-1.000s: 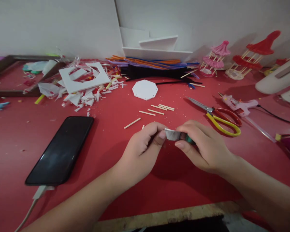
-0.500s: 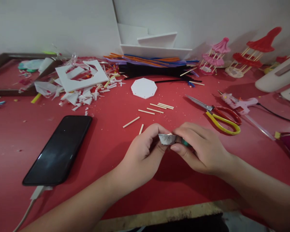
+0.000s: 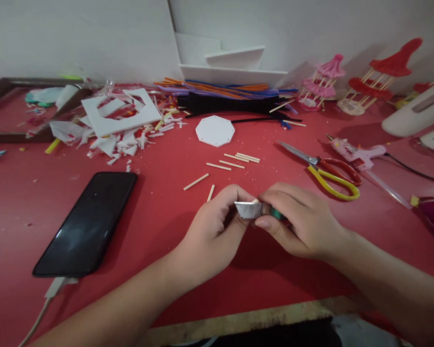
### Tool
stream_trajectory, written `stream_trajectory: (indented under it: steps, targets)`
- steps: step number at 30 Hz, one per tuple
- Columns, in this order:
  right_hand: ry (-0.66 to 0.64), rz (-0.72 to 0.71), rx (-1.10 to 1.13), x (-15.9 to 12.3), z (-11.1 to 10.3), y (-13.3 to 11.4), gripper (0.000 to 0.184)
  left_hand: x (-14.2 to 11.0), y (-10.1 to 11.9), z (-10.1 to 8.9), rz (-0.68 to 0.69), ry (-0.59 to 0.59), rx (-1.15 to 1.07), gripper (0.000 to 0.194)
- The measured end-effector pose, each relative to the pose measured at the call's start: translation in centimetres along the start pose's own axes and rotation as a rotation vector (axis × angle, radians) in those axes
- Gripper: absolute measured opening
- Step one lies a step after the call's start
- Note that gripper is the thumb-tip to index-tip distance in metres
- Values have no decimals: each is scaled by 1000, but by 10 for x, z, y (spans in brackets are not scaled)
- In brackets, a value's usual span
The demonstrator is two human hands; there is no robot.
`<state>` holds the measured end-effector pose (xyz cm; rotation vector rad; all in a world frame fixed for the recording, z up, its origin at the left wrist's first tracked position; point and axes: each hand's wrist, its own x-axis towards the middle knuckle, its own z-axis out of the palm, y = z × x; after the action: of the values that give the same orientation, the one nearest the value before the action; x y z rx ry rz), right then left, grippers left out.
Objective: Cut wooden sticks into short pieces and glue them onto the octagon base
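Observation:
My right hand is closed round a small cutter with a green handle, whose silver blade points left. My left hand is curled, thumb and fingers pinched at the blade's tip; a bit of pale wooden stick peeks out there, mostly hidden. Both hands rest low on the red table. Short wooden sticks lie just beyond the hands, two more nearer my left hand. A white octagon piece lies farther back.
A black phone on a cable lies left. Red and yellow scissors and a pink glue gun lie right. White foam scraps, pipe cleaners and pink and red stick models stand behind.
The blade has slid a little to the left, further between my left fingers. Both hands stay in the same spot on the table.

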<state>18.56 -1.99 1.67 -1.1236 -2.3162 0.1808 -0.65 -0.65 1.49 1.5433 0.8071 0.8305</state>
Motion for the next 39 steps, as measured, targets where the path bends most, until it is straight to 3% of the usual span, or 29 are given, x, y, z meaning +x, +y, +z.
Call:
stream_trajectory:
  steps: [17,24,31,39]
  targets:
    - [0,10,2,-1,1,1,35,0,-3,1,30,3,39,20]
    - [-98,112,-35,1,-3,-1,52,0,-4,-2,94,35,65,26]
    - [8,68,-158,2,-3,-4,54,0,1,-5,142,29,71,24]
    - [92,0,-308,3,2,-4,59,1,2,-7,105,-12,17,18]
